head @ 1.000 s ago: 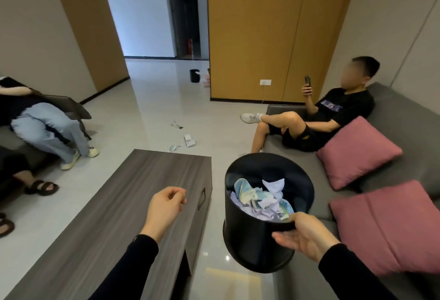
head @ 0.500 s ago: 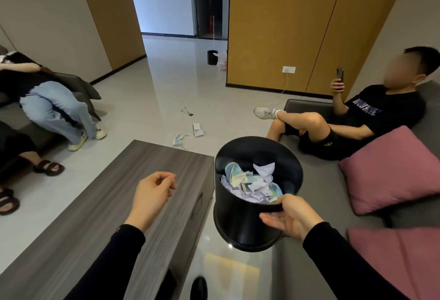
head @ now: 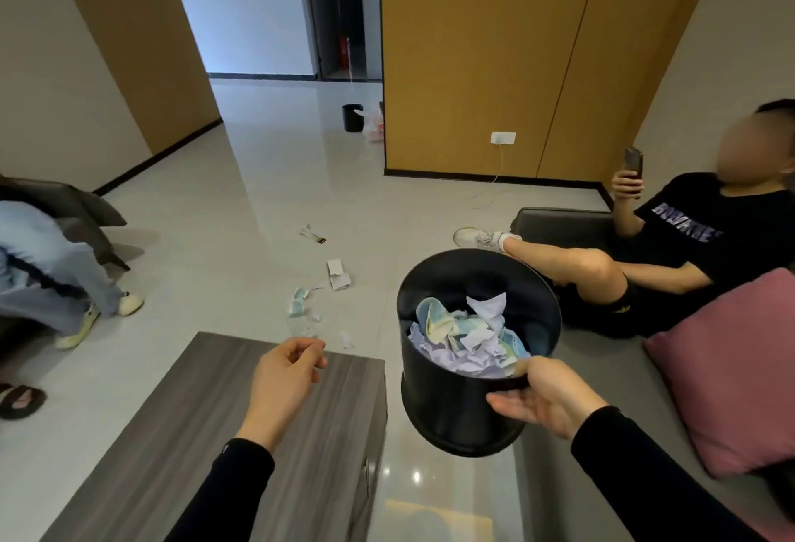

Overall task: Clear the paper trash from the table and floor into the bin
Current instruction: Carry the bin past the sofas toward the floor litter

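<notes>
A round black bin (head: 456, 408) hangs in the air right of the table, tilted toward me, with my right hand (head: 546, 397) gripping its near rim. Crumpled white, lilac and green paper (head: 466, 337) fills its bottom. My left hand (head: 286, 378) hovers over the grey wooden table (head: 180, 455), fingers loosely curled and holding nothing. On the glossy floor past the table's far end lie scattered paper scraps: a greenish crumpled piece (head: 298, 302), white folded pieces (head: 337, 274), and a small wrapper (head: 313, 234) farther off.
A person sits on the grey sofa (head: 559, 223) at right, legs stretched toward the bin, holding a phone. Pink cushions (head: 727, 369) lie near my right arm. Another seated person's legs (head: 64, 283) are at left. A second black bin (head: 352, 117) stands far down the hall.
The view has moved forward along the table. The bin, held in my right hand, travelled with me toward the scraps on the floor. My left hand stayed curled above the table.
</notes>
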`<state>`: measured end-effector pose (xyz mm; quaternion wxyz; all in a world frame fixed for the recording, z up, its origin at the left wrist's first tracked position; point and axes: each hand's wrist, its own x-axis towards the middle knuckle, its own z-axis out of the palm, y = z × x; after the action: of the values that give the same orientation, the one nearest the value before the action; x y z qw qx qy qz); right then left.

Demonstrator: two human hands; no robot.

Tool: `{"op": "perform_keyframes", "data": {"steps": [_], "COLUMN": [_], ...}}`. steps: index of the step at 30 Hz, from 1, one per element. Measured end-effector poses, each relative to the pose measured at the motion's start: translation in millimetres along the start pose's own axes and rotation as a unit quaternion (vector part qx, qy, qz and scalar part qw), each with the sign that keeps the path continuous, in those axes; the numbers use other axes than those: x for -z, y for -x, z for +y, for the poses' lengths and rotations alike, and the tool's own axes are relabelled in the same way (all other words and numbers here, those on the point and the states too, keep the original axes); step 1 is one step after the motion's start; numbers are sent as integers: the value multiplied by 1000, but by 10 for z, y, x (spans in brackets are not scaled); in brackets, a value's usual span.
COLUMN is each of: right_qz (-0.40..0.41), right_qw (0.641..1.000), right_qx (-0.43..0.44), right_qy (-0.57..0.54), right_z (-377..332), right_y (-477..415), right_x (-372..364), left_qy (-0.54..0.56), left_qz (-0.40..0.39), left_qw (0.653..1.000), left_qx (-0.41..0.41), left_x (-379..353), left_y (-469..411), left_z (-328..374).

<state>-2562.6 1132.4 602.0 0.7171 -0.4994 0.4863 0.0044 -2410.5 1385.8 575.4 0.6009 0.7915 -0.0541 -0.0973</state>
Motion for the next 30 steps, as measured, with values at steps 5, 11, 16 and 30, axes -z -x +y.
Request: {"op": "perform_keyframes", "data": {"steps": [5, 11, 16, 30], "right_qz": [14, 9, -20, -136], "right_qw": [1000, 1000, 999, 982], "right_qx": [-2, -18, -20, -15], "right_qy": [-17, -4, 26, 127], "right_z": [-491, -985, -1534, -3062], "right_y": [-403, -1037, -1749, -3200], "right_x": [-151, -234, -316, -789], "left_qy": [10, 1, -6, -14], "left_qz": [-8, -1, 48, 188], "left_qw": [1000, 1000, 999, 979], "left_qx": [5, 8, 13, 74], "left_x": [-211, -536, -810, -1485], "left_y": [-722, -1363, -1894, -2900], "left_z": [147, 226, 333, 674]}}
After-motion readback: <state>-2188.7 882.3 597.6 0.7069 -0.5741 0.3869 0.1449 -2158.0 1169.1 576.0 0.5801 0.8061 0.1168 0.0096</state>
